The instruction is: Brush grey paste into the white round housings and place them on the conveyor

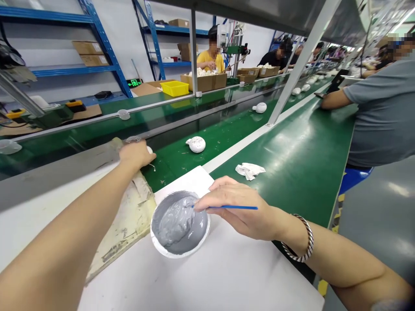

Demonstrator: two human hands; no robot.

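My right hand (238, 207) pinches a thin blue stick (241, 207) above a white bowl (180, 255). Thick grey paste (175, 218) fills the bowl, and the stick's tip is hidden by my fingers at the paste. Reaching out to the far left, my left hand (138, 154) is closed around a white round housing (149, 149), mostly hidden by the hand. A thin wire end shows below my fingertips. On the green conveyor belt, a similar white housing with a slotted top (196, 144) lies to the right of that hand.
A stained board (123, 229) lies left of the bowl on a white sheet. Crumpled tissue (250, 170) rests on the green bench at right. Another housing (260, 107) sits farther along the belt. A slanted metal post (301, 65) stands ahead; a person in grey (382, 108) sits at right.
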